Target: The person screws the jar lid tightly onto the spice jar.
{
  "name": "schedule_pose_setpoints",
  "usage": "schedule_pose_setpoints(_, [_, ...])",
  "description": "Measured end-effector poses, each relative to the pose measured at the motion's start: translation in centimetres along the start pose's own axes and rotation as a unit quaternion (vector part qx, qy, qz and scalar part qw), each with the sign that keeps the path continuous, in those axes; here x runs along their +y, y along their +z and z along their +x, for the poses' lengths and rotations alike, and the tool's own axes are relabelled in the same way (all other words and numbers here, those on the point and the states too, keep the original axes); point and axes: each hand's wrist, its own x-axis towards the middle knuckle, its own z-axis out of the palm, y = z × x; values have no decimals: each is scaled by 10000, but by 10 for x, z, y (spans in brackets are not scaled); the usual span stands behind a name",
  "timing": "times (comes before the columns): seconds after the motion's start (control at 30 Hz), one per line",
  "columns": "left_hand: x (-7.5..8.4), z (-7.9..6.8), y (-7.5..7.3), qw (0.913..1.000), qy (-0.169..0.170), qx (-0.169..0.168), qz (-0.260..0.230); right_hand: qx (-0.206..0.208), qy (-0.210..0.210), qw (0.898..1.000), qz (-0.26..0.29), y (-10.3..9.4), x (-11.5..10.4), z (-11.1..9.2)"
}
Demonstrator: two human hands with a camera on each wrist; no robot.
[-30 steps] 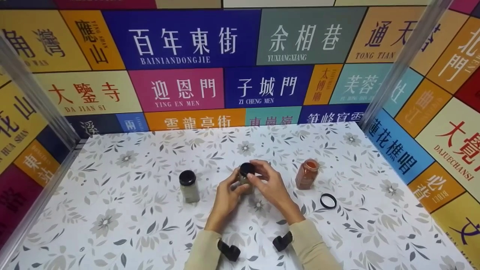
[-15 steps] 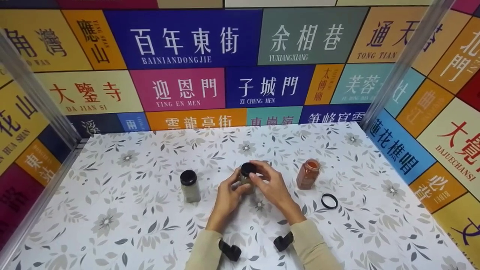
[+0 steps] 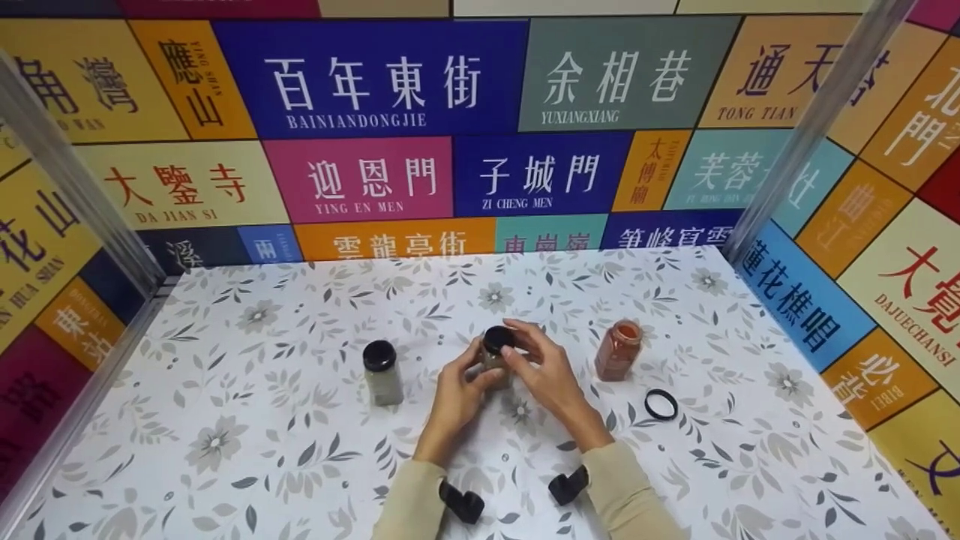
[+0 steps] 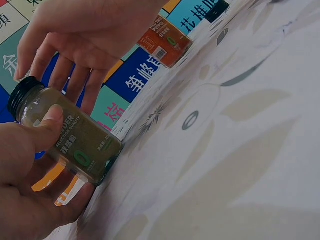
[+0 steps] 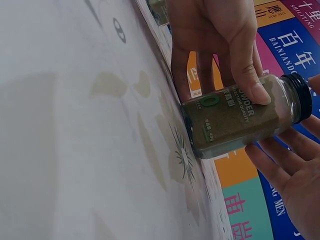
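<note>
A clear spice jar of brown-green powder (image 4: 85,145) stands upright on the table between my hands. My left hand (image 3: 461,386) grips its body, thumb over the label and fingers behind. The jar's black lid (image 5: 298,97) sits on top. My right hand (image 3: 546,369) pinches that lid between thumb and fingertips; its other fingers spread out beyond the jar in the left wrist view. Right of the hands stands a jar of red-orange powder (image 3: 619,352), its mouth uncovered. Close by lies a round black lid (image 3: 649,409), pale inside.
Another powder jar (image 3: 382,375) with a black lid stands to the left of my hands. White cloth with a leaf pattern (image 3: 247,390) covers the table. Panels with coloured signs (image 3: 367,82) rise at the back and both sides.
Both hands stay on the jar with nearly the same hold. The whole head view has shifted slightly; the other jars and the loose lid keep their places on the table.
</note>
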Motion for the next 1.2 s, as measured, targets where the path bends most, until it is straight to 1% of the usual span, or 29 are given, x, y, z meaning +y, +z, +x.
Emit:
schedule_pose_setpoints(0.2, [0,-1,1,10000,6,-3,-63,45,-86,9999,136,0,2,0])
schedule_pose_setpoints(0.33, [0,-1,0,10000,10,-17,-36,72,3,9998,209,1,2,0])
schedule_pose_setpoints(0.47, [0,-1,0,10000,-55,-48,-28,3,81,9998,154,-1,2,-1])
schedule_pose_setpoints(0.63, [1,-1,0,9999,-53,-59,-61,-33,3,10000,37,-2,3,-1])
schedule_pose_setpoints(0.7, [0,-1,0,10000,-9,-46,-15,-25,83,10000,26,-2,-5,-2])
schedule_pose_setpoints(0.87, [-1,-1,0,9999,22,-12,128,43,302,9995,108,-1,-7,0])
schedule_pose_setpoints(0.97, [0,-1,0,9999,-4,-23,155,38,241,9996,165,-2,-1,0])
schedule_pose_setpoints(1.2, [0,0,-1,9998,61,-3,188,-17,36,9998,-183,-3,-3,-1])
